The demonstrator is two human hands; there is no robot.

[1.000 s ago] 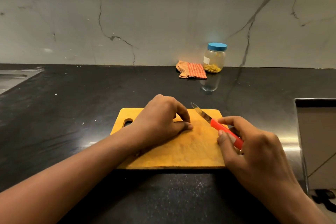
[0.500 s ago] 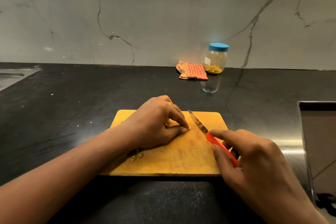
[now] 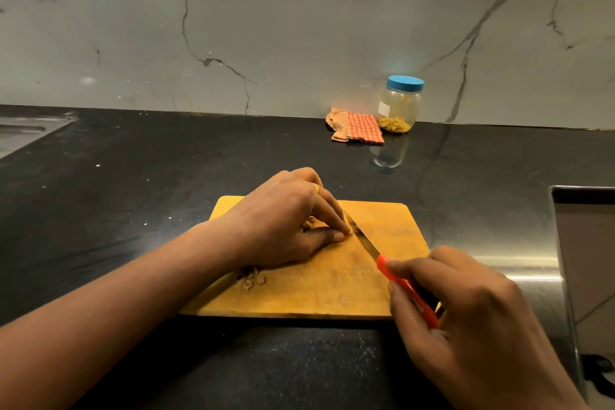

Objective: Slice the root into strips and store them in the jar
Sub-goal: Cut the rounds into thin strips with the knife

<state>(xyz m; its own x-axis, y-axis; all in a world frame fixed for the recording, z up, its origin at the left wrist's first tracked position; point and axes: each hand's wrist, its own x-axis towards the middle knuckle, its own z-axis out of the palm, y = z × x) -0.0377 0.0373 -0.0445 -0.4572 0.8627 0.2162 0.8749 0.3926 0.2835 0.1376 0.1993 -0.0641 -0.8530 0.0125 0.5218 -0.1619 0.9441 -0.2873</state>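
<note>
A yellow wooden cutting board [image 3: 332,289] lies on the black counter. My left hand [image 3: 286,226] presses down on a small piece of root, mostly hidden under the fingertips near the board's middle. My right hand [image 3: 466,319] grips the red handle of a knife [image 3: 382,260]; its blade lies right against my left fingertips. A small heap of peel scraps [image 3: 249,280] sits on the board by my left wrist. The clear jar [image 3: 401,105] with a blue lid stands at the back wall, lid on, with yellow strips at its bottom.
A folded orange checked cloth [image 3: 356,126] lies left of the jar. A steel sink edge [image 3: 23,133] shows at the far left. A steel ledge and recess [image 3: 565,243] border the counter on the right, close to my right hand.
The knife has moved left and down until its blade meets my left fingertips. My left hand has shifted slightly and stayed pressed on the root.
</note>
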